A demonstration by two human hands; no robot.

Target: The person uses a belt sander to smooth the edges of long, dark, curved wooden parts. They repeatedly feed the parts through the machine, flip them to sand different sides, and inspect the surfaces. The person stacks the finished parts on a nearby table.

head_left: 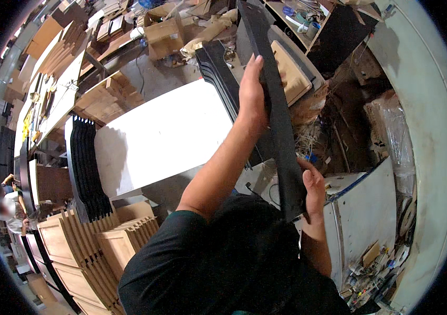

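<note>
Clearly the long black panel (276, 105) is the thing in hand: a narrow, flat, dark-painted board held up on a slant in front of the person, its top end near the upper edge of the view and its lower end down by the right wrist. The left hand (252, 94) lies along its upper stretch, fingers wrapped round the left edge and palm pressed to the face. The right hand (312, 189) grips near the lower end, thumb on the near face and fingers curled behind, out of sight.

Judging by its straightness, the panel looks stiff and will not sag between two grips. It seems moderately heavy for its width, and its length would make it swing if held at one end only, so hands set well apart, as now, suit it. The painted face looks smooth, possibly slick, and likely to scuff; edges give the surer hold.

Just behind stand more black panels (218, 68), and beyond them lies a white tabletop (160, 136). Another black stack (86, 168) stands at its left end, with wooden parts (102, 241) below.
</note>
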